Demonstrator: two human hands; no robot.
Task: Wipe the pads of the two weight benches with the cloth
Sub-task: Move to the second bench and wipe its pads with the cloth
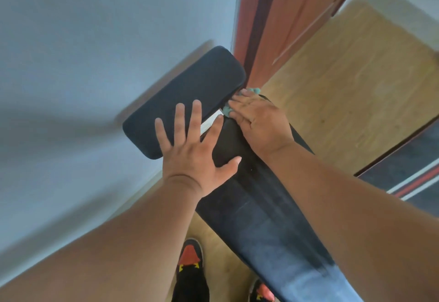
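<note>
The right hand [259,121] presses the cloth [228,109] flat-fingered at the gap [209,123] between pads. The long pad [261,206] runs back toward the person. The left hand [197,149], spread and holding nothing, braces just beside the gap.

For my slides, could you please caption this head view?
Right hand presses the cloth at the bench pads' gap; left hand braces, fingers spread.

Pale blue wall [83,40], light wooden floor [356,87], reddish-brown door frame [273,16].
</note>
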